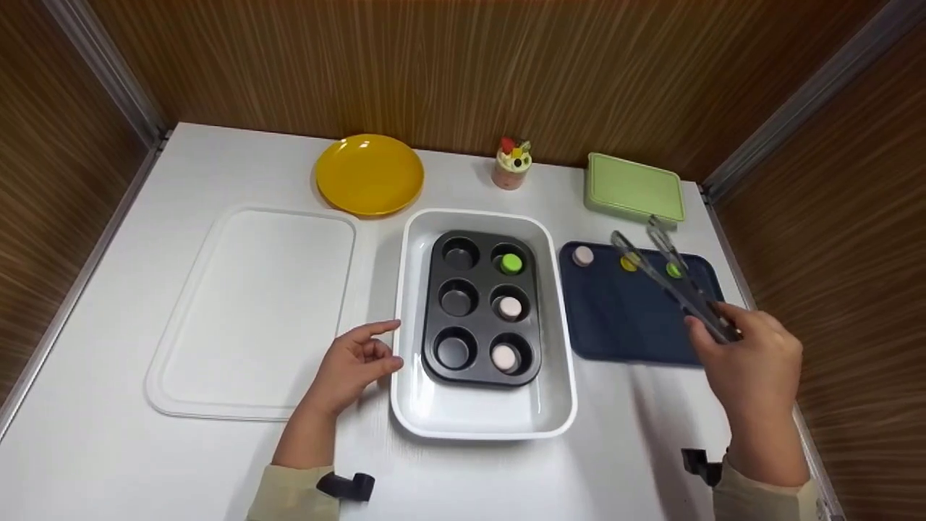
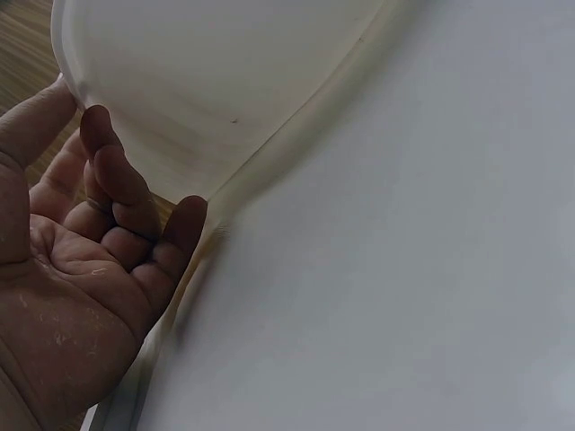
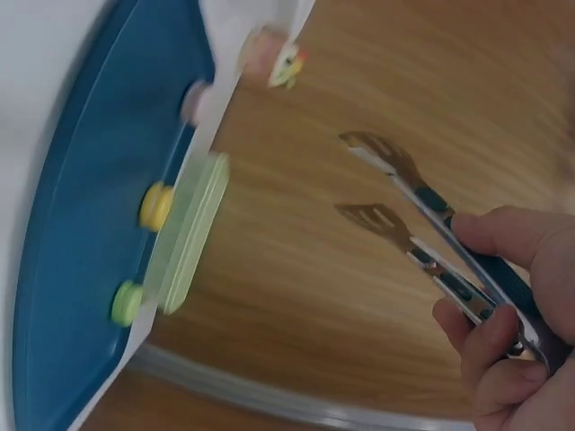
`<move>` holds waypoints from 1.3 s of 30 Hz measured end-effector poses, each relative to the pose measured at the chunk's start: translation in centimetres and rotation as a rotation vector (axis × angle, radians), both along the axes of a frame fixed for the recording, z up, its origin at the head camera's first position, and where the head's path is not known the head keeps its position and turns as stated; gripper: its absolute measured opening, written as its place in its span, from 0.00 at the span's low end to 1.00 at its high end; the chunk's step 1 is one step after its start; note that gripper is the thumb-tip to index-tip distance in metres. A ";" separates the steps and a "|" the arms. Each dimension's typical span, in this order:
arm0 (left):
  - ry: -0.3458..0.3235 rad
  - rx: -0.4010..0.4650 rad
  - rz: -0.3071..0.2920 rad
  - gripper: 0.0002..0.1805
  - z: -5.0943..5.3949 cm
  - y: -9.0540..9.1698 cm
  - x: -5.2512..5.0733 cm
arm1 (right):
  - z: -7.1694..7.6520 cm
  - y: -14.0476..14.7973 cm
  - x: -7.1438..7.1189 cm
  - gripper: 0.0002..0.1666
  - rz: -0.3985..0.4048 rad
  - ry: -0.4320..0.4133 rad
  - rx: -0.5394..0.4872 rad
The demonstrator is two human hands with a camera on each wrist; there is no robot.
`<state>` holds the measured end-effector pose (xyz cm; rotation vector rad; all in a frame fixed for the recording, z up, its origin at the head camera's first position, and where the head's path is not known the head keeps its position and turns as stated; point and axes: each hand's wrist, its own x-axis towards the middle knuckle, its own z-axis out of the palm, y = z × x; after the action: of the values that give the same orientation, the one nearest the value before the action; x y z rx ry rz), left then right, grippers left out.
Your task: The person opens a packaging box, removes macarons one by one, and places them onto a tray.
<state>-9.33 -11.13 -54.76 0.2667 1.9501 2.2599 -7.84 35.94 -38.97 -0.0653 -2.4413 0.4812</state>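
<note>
My right hand (image 1: 756,358) grips a pair of tongs (image 1: 676,289) over a dark blue tray (image 1: 622,318); their tips are spread, with nothing between them. On that tray lie a pink piece (image 1: 582,255), a yellow piece (image 1: 630,261) and a green piece (image 1: 674,270). My left hand (image 1: 354,365) touches the left wall of a white bin (image 1: 399,289) with thumb and forefinger, its other fingers bent. Inside the bin sits a dark muffin pan (image 1: 483,318); its right column holds a green piece (image 1: 511,263) above two pink ones (image 1: 510,307). The left column's cups are bare.
A white lid (image 1: 260,311) lies flat left of the bin. Along the back stand a yellow plate (image 1: 370,174), a dessert cup (image 1: 511,166) and a light green box (image 1: 635,187). Wood-grain panels enclose the table at the back and sides.
</note>
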 end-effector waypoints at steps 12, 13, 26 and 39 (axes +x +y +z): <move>-0.003 -0.012 0.011 0.30 0.0 0.1 -0.1 | -1.2 -3.3 2.1 0.14 0.213 0.030 0.091; -0.002 -0.011 0.011 0.30 0.0 0.1 0.0 | -1.3 -3.5 2.2 0.13 0.226 0.021 0.096; 0.003 -0.007 0.013 0.30 -0.1 0.1 0.0 | -2.9 -5.5 4.2 0.18 0.337 -0.123 0.103; 0.006 -0.006 0.009 0.30 -0.2 0.0 0.0 | -3.7 -6.1 4.9 0.17 0.377 -0.217 0.131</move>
<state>-9.33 -11.10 -54.92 0.2649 1.9641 2.2612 -2.90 29.87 -42.69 0.4254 -2.7021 0.4956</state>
